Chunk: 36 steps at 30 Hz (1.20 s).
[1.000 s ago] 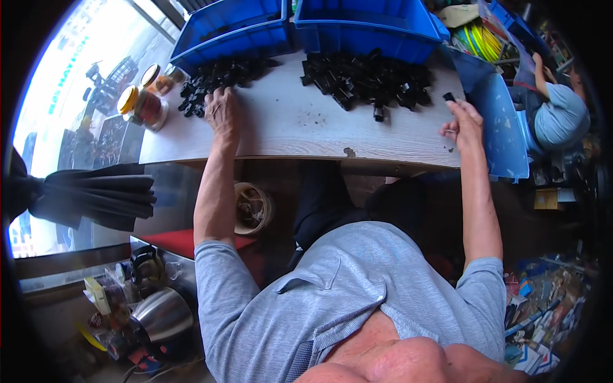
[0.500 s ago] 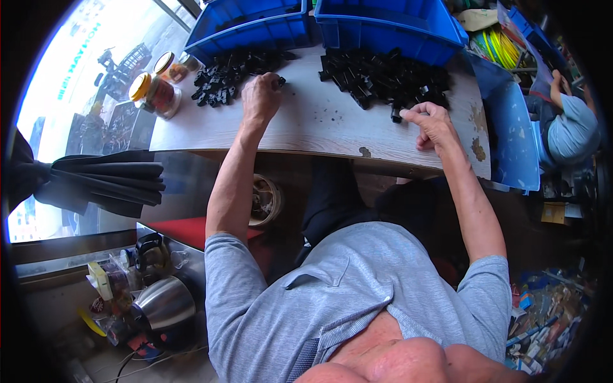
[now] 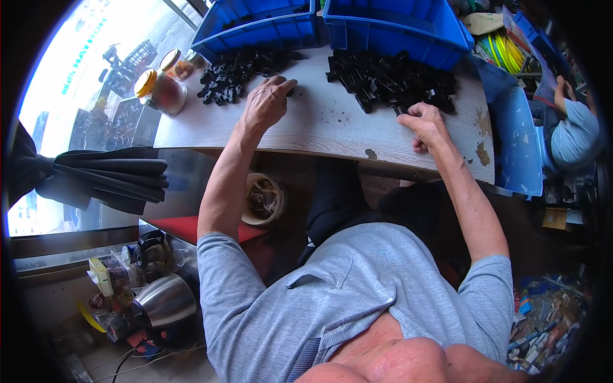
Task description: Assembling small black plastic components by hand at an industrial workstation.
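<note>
My left hand (image 3: 267,102) is closed over the table beside the left heap of small black plastic pieces (image 3: 223,80). A bit of something black shows under its fingertips, mostly hidden by the fingers. At the near edge of the right heap of longer black plastic parts (image 3: 393,76), my right hand (image 3: 426,124) pinches one black plastic part (image 3: 400,110) between thumb and forefinger. Its other fingers are curled in.
Two blue bins (image 3: 255,30) (image 3: 399,32) stand behind the heaps. Lidded glass jars (image 3: 167,96) sit at the table's left end. A larger blue crate (image 3: 516,140) is beside the table's right end. Farther right, another person (image 3: 571,134) is seen.
My left hand has turned more palm-down and moved slightly right and nearer, covering the black piece. The right hand stays by its heap, thumb and forefinger now on a part.
</note>
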Available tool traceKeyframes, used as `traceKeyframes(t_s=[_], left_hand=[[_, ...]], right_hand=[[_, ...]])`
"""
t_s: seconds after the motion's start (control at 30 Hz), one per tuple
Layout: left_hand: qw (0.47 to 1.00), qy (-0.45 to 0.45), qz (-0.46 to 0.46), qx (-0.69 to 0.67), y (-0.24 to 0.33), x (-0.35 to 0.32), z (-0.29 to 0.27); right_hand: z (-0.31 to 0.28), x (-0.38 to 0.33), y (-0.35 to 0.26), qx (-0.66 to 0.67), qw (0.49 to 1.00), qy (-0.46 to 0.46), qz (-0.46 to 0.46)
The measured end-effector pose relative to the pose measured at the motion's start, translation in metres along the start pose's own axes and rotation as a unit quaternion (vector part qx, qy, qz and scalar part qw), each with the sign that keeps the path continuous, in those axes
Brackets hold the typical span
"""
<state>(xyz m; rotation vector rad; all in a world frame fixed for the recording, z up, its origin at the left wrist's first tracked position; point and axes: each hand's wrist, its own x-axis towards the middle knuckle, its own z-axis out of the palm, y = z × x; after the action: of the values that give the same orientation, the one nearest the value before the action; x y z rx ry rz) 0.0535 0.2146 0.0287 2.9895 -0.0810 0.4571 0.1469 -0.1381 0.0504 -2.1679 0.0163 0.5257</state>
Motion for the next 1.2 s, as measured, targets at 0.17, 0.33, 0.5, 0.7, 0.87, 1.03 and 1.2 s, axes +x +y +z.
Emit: traceKeyframes(t_s=[0.17, 0.33, 0.5, 0.7, 0.87, 1.03, 1.2], left_hand=[[0.999, -0.017, 0.003, 0.035, 0.013, -0.001, -0.01], [0.994, 0.085, 0.066, 0.012, 0.007, -0.007, 0.006], [0.985, 0.133, 0.045, -0.1, 0.049, -0.016, 0.021], [0.938, 0.169, 0.073, -0.294, 0.134, -0.002, 0.029], [0.942, 0.132, 0.114, -0.287, 0.158, 0.004, 0.037], [0.936, 0.131, 0.129, -0.299, 0.16, 0.009, 0.03], [0.948, 0.07, 0.163, -0.265, 0.17, 0.008, 0.031]], right_hand=[[-0.003, -0.004, 0.006, 0.022, 0.999, 0.011, -0.024], [-0.005, -0.012, 0.006, 0.03, 0.998, -0.027, -0.037], [-0.003, -0.018, 0.004, 0.006, 0.997, -0.062, -0.049], [0.007, -0.022, -0.003, -0.021, 0.991, -0.119, -0.058], [0.01, -0.023, 0.002, -0.007, 0.994, -0.095, -0.055], [0.009, -0.023, -0.002, -0.02, 0.991, -0.108, -0.07], [0.008, -0.021, 0.003, -0.011, 0.992, -0.105, -0.068]])
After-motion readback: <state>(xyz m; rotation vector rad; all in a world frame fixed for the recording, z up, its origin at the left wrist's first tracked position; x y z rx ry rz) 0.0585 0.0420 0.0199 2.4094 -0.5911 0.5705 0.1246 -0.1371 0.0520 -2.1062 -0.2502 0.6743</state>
